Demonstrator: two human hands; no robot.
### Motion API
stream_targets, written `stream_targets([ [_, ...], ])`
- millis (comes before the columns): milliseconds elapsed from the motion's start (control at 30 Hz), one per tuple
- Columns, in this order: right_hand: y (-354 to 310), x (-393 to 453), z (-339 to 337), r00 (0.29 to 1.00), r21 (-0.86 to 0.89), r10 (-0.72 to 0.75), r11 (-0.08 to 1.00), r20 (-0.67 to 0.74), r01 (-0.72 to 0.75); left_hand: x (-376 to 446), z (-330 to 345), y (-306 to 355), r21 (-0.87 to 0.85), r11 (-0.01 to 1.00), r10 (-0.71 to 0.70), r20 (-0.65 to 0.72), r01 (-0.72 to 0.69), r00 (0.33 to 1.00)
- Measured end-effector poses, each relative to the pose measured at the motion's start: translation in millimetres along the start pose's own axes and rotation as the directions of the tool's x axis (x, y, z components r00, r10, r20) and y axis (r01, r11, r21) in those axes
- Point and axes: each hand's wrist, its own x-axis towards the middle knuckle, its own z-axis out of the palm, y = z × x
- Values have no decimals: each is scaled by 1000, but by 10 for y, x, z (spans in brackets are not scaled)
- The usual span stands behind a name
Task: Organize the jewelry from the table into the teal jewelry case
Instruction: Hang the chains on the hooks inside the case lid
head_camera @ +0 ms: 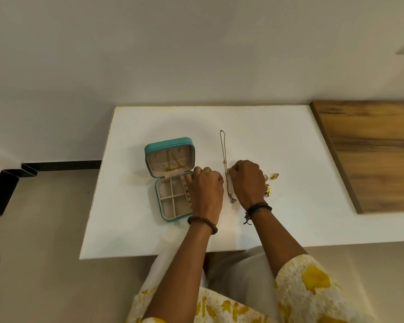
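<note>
The teal jewelry case [152,178] lies open on the white table [278,141], its lid tilted back with a gold necklace [173,165] hanging inside. My left hand [204,191] rests at the case's right edge, over the ring-roll side; its fingertips are hidden. A long thin chain with a pendant [224,157] lies stretched between my hands. My right hand [246,181] is curled just right of that chain, fingers bent toward it; what it holds is hidden. Several small gold pieces [274,176] lie to its right.
A wooden board [371,155] adjoins the table on the right. The wall runs right behind the table's far edge. A black frame [14,173] sits on the floor at the left. The compartments of the case's base [170,197] look bare.
</note>
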Motion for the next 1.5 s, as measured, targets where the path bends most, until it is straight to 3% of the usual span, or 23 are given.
stream_targets([
  [433,-120,23,-14,994,-208,-57,975,96,77,66,-53,-21,-149,988,-49,-101,33,994],
  [533,-84,62,-19,990,-79,-15,997,140,27,70,-50,-34,-170,985,-49,-115,29,992],
  [633,-32,121,-169,988,200,89,973,128,-114,76,-43,-31,-260,965,-64,-152,22,986],
  [733,20,99,-377,963,581,146,773,228,-255,102,-66,2,-551,834,-124,-160,16,979],
  [833,28,47,-546,926,744,58,577,374,-336,140,-73,4,-691,723,-102,-130,-16,986],
  [967,-59,38,-668,897,719,-70,627,436,-300,175,-85,4,-805,592,32,66,34,997],
  [1100,-89,55,-743,900,743,-135,621,414,-249,185,-118,-39,-888,452,140,165,85,976],
  [1300,-74,80,-825,910,805,-159,540,383,-244,159,-262,-79,-890,452,204,169,60,964],
  [1433,-32,98,-833,907,823,-174,511,383,-249,165,-423,-75,-966,255,103,82,54,991],
  [1500,-8,110,-814,896,815,-196,522,399,-249,190,-468,-89,-997,72,54,31,27,998],
])
